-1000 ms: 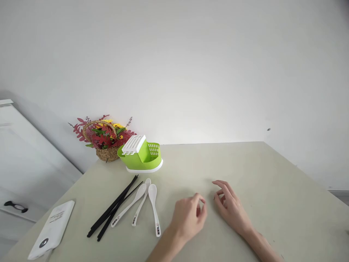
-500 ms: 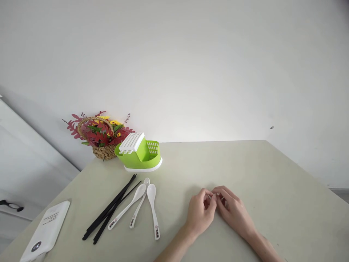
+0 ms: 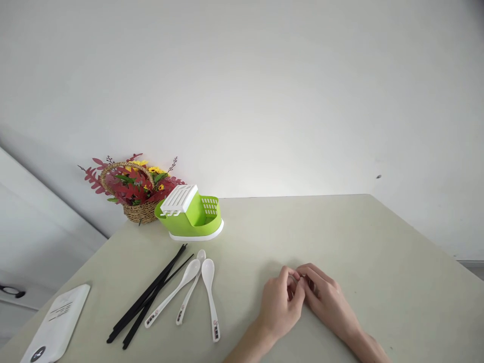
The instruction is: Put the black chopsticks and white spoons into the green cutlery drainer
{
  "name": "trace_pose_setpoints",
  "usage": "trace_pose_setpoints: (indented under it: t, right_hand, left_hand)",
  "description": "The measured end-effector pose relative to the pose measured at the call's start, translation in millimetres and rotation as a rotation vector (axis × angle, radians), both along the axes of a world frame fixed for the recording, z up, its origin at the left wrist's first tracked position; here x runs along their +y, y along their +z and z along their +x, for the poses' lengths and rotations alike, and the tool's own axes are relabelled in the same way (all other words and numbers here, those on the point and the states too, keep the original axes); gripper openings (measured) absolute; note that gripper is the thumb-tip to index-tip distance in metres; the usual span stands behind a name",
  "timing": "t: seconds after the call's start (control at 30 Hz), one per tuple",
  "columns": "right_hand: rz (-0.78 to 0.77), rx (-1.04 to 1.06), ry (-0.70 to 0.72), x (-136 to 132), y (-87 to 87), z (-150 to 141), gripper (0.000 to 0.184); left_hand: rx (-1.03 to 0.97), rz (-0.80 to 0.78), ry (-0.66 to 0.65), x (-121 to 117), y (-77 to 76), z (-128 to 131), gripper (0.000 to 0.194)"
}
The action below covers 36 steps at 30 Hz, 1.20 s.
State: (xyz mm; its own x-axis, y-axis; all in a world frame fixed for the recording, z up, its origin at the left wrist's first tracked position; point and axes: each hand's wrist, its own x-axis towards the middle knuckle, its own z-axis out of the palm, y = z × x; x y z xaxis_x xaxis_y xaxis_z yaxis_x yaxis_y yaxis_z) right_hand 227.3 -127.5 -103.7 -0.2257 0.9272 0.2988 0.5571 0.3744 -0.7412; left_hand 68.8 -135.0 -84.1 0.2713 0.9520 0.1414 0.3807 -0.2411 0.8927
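Note:
My left hand (image 3: 280, 305) and my right hand (image 3: 329, 298) rest together over the front of the table, fingers curled and fingertips touching. Nothing shows between them, though the inner fingers are partly hidden. To the left of my hands lie three white spoons (image 3: 210, 290), printed near the handle ends, with their bowls pointing away from me. Beside them several black chopsticks (image 3: 145, 300) are loosely crossed in a bundle. Behind the spoons stands a green utensil holder (image 3: 185, 225) with a slotted white top, small hooks and a white base.
A wicker basket (image 3: 141, 212) of red leaves and yellow flowers stands at the back left against the wall (image 3: 283, 101). A white power bank-like block (image 3: 56, 322) lies at the table's left edge. A white cabinet (image 3: 45, 201) with a dark handle is beyond it.
The view has shifted slightly, so the objects on the left sit a little lower and farther left. My hands stay together with fingertips touching, slightly lower in the picture.

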Motion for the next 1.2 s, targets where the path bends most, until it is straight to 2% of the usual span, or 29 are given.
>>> trace_pose_setpoints:
  t: [0.5, 1.2]
  right_hand:
    - [0.024, -0.002, 0.012, -0.1, 1.0, -0.3, 0.022]
    - [-0.035, -0.012, 0.034, -1.0, -2.1, -0.1, 0.019]
  left_hand:
    - [0.046, 0.012, -0.001, 0.2, -1.9, 0.1, 0.015]
    - [0.072, 0.019, -0.004, -1.9, -2.1, 0.0, 0.011]
